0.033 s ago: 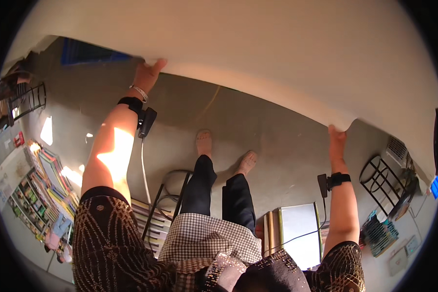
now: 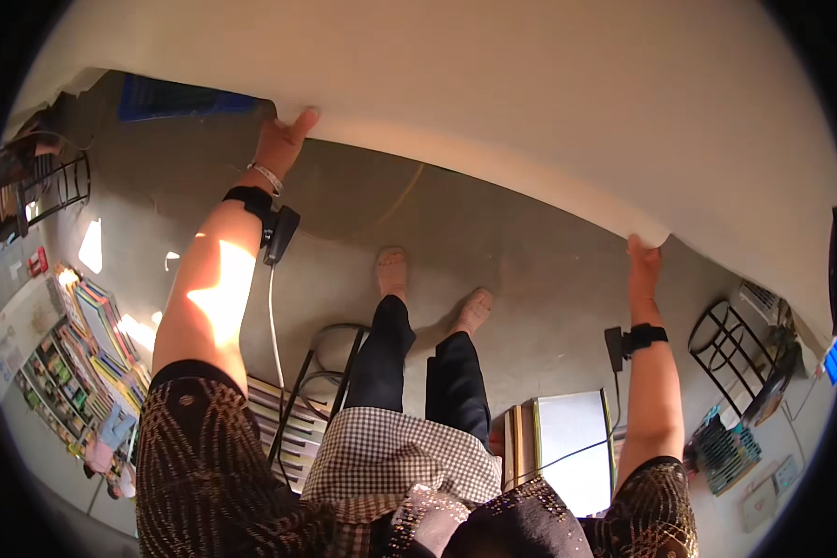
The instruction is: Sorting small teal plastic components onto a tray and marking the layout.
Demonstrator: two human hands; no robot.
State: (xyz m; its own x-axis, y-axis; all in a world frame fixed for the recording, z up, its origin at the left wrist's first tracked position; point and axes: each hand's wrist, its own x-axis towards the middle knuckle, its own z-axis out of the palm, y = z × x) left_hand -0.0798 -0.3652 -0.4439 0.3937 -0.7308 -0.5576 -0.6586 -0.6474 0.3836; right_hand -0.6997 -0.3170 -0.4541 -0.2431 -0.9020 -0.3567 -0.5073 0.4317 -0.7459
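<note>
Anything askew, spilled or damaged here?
No visible spill. The wide cream sheet, material unclear, looks askew: its near edge sits lower in view at the right hand than at the left hand. Fisheye or head tilt may partly explain the slant.

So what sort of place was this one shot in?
Probably a workshop or storeroom, though the view doesn't settle which. Coloured flat pieces are stacked at the left, a white framed panel shows low in view, and the person's hands hold a large pale sheet.
</note>
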